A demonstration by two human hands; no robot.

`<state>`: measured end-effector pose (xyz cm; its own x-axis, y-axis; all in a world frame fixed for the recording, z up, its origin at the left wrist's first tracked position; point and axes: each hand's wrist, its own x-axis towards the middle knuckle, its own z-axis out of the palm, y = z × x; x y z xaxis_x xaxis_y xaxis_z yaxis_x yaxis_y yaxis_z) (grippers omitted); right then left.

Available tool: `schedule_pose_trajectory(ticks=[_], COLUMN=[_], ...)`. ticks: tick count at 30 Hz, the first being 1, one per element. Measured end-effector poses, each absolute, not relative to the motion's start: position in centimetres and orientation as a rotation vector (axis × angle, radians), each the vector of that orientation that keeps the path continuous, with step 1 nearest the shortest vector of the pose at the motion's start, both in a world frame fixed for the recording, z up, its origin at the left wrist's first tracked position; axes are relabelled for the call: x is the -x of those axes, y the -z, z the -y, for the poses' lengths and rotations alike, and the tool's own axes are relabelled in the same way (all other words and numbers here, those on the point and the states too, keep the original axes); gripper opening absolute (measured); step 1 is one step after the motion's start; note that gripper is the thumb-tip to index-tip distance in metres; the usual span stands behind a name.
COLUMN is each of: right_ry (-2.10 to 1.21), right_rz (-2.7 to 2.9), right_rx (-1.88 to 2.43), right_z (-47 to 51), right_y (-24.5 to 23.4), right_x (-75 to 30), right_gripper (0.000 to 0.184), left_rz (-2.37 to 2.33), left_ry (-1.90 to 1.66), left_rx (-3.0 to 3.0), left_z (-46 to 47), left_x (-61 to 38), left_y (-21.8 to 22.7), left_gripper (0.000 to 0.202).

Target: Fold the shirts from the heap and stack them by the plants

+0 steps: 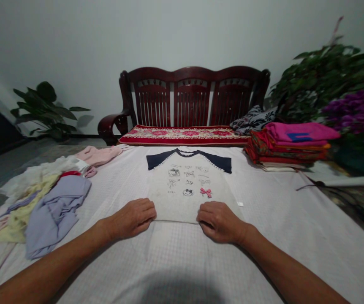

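Note:
A small white T-shirt (186, 185) with dark navy sleeves and little printed cartoon figures lies flat, face up, on a white checked sheet (175, 257). My left hand (133, 218) has its fingers curled on the shirt's near hem at the left corner. My right hand (218, 221) grips the same hem at the right corner, fingers closed on the cloth. Both forearms reach in from the bottom of the view.
A loose heap of unfolded clothes (47, 198) in lilac, yellow, white and pink lies at the left. A stack of folded clothes (288, 145) sits at the right. Behind stand a dark wooden bench (191, 101) and potted plants (330, 80). Cables (356, 198) trail at the right.

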<state>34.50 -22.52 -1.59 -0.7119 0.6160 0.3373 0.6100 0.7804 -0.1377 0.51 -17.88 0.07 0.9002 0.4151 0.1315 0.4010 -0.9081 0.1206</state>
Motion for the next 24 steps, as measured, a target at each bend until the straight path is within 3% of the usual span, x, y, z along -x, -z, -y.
schedule_pose_trajectory(ticks=[5, 10, 18, 24], right_ry=[-0.448, -1.059, -1.269, -1.266], right_rz=[2.488, 1.992, 1.847, 2.064], right_rx=[0.967, 1.284, 1.471, 1.58], right_z=[22.4, 21.2, 19.9, 20.8], right_y=[1.2, 0.4, 0.1, -0.6], right_x=[-35.0, -37.3, -41.5, -42.6], right_gripper=[0.017, 0.018, 0.021, 0.016], left_rz=[-0.629, -0.575, -0.409, -0.339], left_ry=[-0.106, -0.064, -0.379, -0.312], left_rx=[-2.981, -2.934, -2.799, -2.829], left_z=[17.5, 16.6, 16.1, 16.4], left_x=[-1.2, -2.8, -9.7, -11.7], left_y=[-1.3, -2.5, -1.3, 1.8], left_gripper=[0.008, 0.022, 0.027, 0.049])
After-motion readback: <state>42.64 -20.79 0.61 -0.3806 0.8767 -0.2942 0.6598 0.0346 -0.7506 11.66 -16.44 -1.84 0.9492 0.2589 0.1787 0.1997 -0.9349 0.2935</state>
